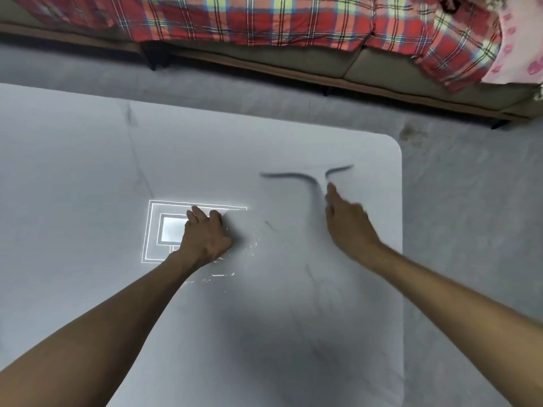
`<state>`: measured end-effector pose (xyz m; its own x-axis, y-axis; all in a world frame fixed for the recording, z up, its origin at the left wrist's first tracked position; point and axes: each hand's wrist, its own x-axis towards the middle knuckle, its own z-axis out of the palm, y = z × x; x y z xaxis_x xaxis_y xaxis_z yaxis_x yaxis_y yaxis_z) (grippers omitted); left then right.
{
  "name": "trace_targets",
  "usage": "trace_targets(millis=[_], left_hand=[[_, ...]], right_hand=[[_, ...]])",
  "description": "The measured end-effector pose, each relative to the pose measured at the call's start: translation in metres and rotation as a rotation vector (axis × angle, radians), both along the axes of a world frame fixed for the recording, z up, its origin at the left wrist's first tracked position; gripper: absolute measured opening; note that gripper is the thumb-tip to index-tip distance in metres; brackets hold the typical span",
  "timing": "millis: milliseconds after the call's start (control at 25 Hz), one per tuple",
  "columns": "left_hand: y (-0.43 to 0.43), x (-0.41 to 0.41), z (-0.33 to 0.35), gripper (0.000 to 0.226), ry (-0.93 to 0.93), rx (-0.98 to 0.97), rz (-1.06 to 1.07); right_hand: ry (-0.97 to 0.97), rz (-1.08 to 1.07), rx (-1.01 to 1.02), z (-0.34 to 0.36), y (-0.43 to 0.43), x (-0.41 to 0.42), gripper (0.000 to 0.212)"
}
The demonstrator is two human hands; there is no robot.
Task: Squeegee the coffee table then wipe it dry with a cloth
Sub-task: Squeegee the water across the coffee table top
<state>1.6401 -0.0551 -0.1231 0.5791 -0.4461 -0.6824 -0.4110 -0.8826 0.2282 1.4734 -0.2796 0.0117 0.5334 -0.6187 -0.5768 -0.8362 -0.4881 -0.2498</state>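
Note:
The white coffee table (pixel 88 160) fills most of the head view. Its rounded far-right corner lies near the sofa. My right hand (pixel 348 224) grips the lower end of a pale T-shaped squeegee (pixel 316 183), blurred by motion, with my forefinger stretched along its handle. The dark blade edge runs crosswise above my fingers, over the table's right half. My left hand (pixel 205 235) rests palm down on the tabletop left of centre, holding nothing, partly covering the bright reflection of a ceiling light (pixel 170 229). Small wet glints (pixel 254 245) show beside that hand. No cloth is visible.
A sofa (pixel 338 66) draped with a red plaid blanket (pixel 264 19) runs along the far side, a pink patterned fabric (pixel 517 54) at its right end. Grey carpet (pixel 470 230) surrounds the table, with a stain (pixel 410 133) past the corner.

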Motion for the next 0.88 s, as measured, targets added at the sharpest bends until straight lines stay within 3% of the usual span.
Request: trace_targets(millis=[80, 200, 360, 520, 600, 720, 880], left_hand=[[-0.002, 0.0, 0.004, 0.047, 0.022, 0.007, 0.028], [-0.005, 0.0, 0.004, 0.032, 0.035, -0.023, 0.06], [-0.006, -0.001, 0.005, 0.037, 0.066, -0.005, 0.103], [-0.003, 0.002, -0.001, 0.038, 0.1, 0.0, 0.116], [-0.004, 0.004, 0.003, 0.034, 0.069, -0.036, 0.095], [-0.004, 0.003, 0.012, 0.034, 0.051, -0.063, 0.074], [-0.002, 0.006, 0.018, 0.038, 0.099, -0.046, 0.049]], right_hand=[[0.067, 0.034, 0.121, 0.024, 0.029, -0.032, 0.055], [0.134, 0.07, 0.21, 0.053, 0.039, -0.052, 0.053], [0.025, 0.01, -0.134, 0.03, -0.045, -0.016, 0.044], [-0.129, -0.379, -0.113, 0.004, -0.119, 0.023, 0.013], [-0.102, -0.41, -0.105, -0.005, -0.116, 0.016, 0.02], [-0.019, -0.194, -0.178, -0.009, -0.066, -0.015, 0.041], [0.055, -0.086, 0.058, 0.024, 0.024, -0.066, 0.052]])
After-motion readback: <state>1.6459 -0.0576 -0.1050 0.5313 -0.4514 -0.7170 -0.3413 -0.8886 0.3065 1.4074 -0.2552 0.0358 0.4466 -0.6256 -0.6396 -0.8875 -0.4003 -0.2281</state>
